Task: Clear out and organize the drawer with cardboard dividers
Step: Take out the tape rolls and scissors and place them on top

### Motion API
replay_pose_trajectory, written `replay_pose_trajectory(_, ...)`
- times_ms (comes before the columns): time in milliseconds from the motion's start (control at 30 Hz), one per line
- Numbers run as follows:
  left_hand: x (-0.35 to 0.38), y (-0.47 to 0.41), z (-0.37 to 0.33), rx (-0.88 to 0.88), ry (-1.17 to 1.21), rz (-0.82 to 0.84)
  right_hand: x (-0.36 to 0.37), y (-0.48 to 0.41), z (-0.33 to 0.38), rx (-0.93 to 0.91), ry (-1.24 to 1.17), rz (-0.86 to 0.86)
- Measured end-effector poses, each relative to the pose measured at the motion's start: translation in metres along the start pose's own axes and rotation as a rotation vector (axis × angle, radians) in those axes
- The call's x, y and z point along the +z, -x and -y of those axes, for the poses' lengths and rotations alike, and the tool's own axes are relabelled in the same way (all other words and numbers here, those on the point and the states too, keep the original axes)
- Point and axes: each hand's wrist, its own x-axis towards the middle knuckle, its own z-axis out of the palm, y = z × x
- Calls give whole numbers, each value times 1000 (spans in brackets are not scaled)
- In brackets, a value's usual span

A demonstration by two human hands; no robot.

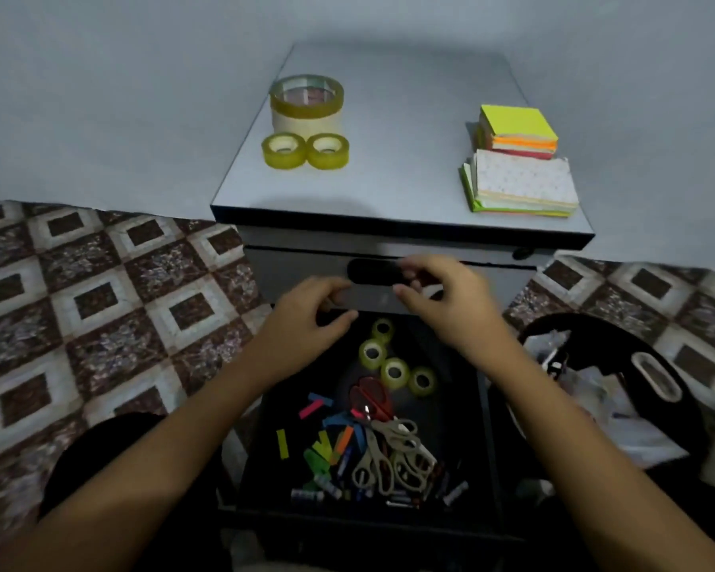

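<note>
Above drawer (450, 431), 12 o'clock end: left hand (306, 313) and right hand (446, 301) half-curled, thumbs apart; can't tell if holding anything. Tape rolls (395, 371) beneath.

Home room: patterned floor tiles (100, 299), plain wall (100, 97), grey drawer cabinet (389, 167) w/ tape rolls (306, 103) & sticky notes (521, 132).

A single camera on the person's head looks forward and steeply down, from close above the open drawer (450, 414) of the cabinet (389, 171). The cabinet fills the middle of the wide-angle view, with its top farther off. The patterned floor (79, 303) curves away on either side.
</note>
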Motion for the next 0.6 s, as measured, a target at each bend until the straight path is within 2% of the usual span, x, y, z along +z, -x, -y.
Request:
replay_pose_trajectory(167, 64, 14, 24, -165, 45, 278, 41, 51, -69, 261, 20, 115)
replay_pose_trajectory(300, 110, 11, 40, -264, 24, 422, 68, 73, -113, 487, 25, 169)
replay_pose_trajectory(433, 158, 2, 49, -227, -124, 524, 85, 86, -139, 613, 60, 185)
replay_pose_trajectory(600, 195, -14, 54, -198, -363, 602, 95, 85, -155, 651, 12, 139)
